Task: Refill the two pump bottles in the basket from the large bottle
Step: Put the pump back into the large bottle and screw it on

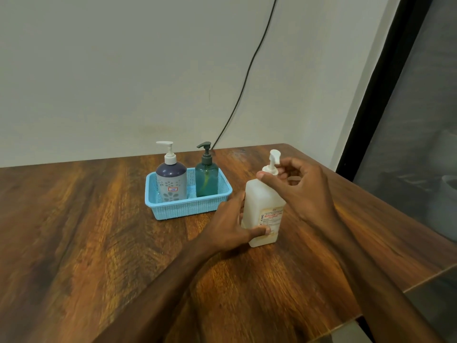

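Observation:
The large white translucent bottle with a printed label stands upright on the wooden table, right of the basket. My left hand wraps its lower body from the left. My right hand pinches the collar of its white pump top. A light blue basket holds two pump bottles: a grey-and-navy flowered one with a white pump on the left, and a teal see-through one with a dark pump on the right. Both stand upright with their pumps on.
The wooden table ends close on the right and at the near right corner. A black cable hangs down the wall behind the basket. A dark-framed glass panel stands to the right.

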